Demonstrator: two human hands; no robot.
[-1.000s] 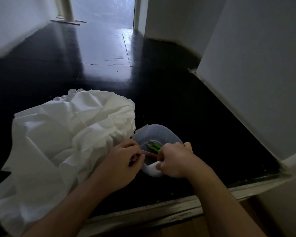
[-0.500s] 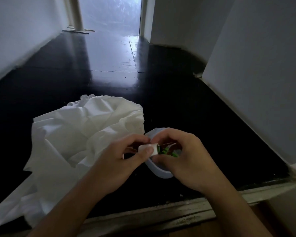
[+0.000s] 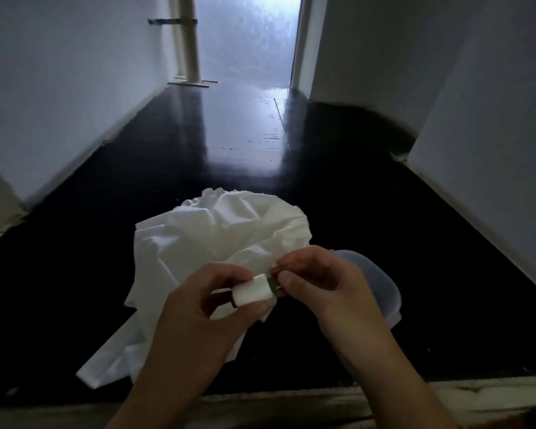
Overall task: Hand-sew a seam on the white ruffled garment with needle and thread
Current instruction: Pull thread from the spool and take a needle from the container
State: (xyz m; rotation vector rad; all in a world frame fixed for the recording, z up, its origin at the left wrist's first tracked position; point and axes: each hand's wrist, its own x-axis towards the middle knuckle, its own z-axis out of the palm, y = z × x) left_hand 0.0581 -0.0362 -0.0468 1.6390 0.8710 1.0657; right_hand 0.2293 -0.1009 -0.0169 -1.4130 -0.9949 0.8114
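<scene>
The white ruffled garment [image 3: 217, 243] lies crumpled on the dark floor, its frilled edge at the far side. My left hand [image 3: 205, 308] grips a small spool of white thread [image 3: 252, 291] with a green rim, held above the garment. My right hand [image 3: 319, 280] meets the spool's right end, thumb and fingers pinching something small there; I cannot make out a needle or the thread's end. A translucent plastic box [image 3: 375, 280] sits on the floor behind my right hand, mostly hidden by it.
The glossy dark floor [image 3: 229, 144] runs down a narrow corridor between white walls toward a bright doorway. A pale worn step edge [image 3: 291, 400] crosses the frame under my forearms. A wall corner juts in at the right [image 3: 415, 150].
Both hands rose out of the plastic box with the spool and moved left over the garment. The view tilted up, showing more of the corridor.
</scene>
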